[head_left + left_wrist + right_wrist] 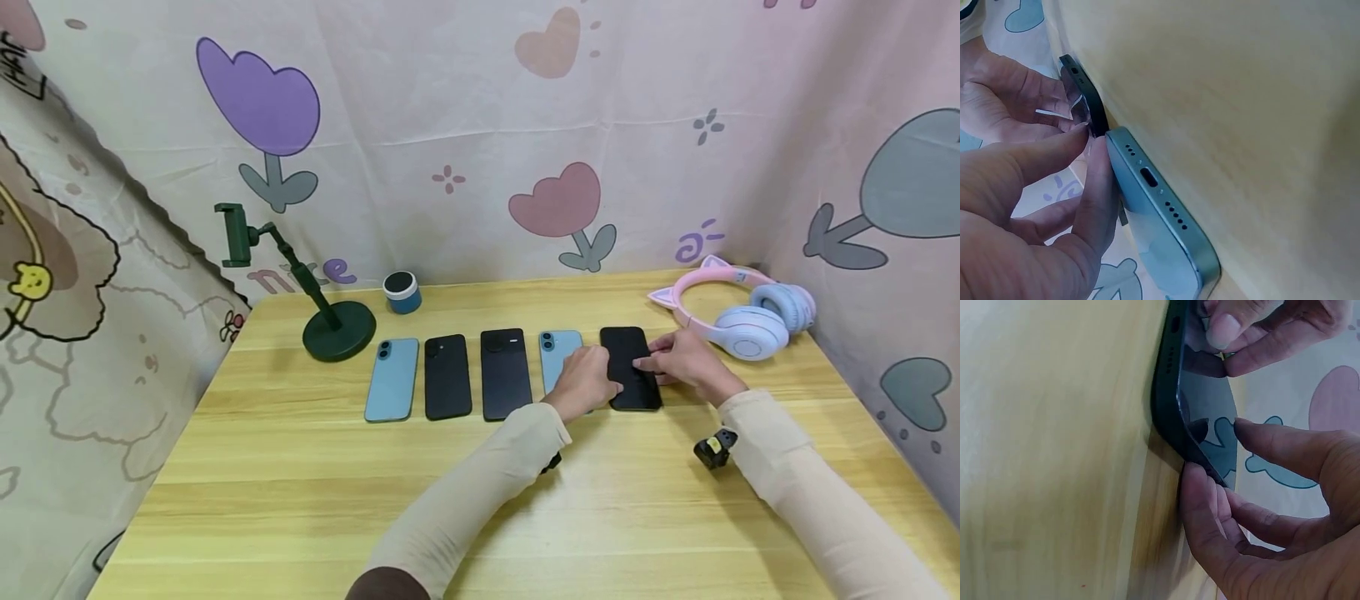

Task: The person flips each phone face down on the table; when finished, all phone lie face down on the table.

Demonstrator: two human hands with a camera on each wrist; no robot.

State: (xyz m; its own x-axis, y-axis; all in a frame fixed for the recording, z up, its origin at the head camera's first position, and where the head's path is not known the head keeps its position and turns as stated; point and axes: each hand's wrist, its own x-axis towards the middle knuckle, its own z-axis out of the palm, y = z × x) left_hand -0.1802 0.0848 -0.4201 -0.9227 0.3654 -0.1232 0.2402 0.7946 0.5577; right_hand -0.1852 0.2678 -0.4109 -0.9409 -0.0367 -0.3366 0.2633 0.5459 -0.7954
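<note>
A black smartphone lies with its glossy screen up at the right end of a row of phones. My left hand is at its left edge, and the left thumb and forefinger pinch that edge. The right hand grips the opposite edge; several curled fingertips press its side, while one finger reaches over the screen. Partly hidden under my left hand is a light blue phone, back up, next to the black one. In the left wrist view its bottom end with the charging port faces the camera.
Further left lie a dark phone, a black phone and another light blue phone. Behind them stand a green phone stand and a small blue jar. Pink cat-ear headphones lie at the back right, near the patterned curtain.
</note>
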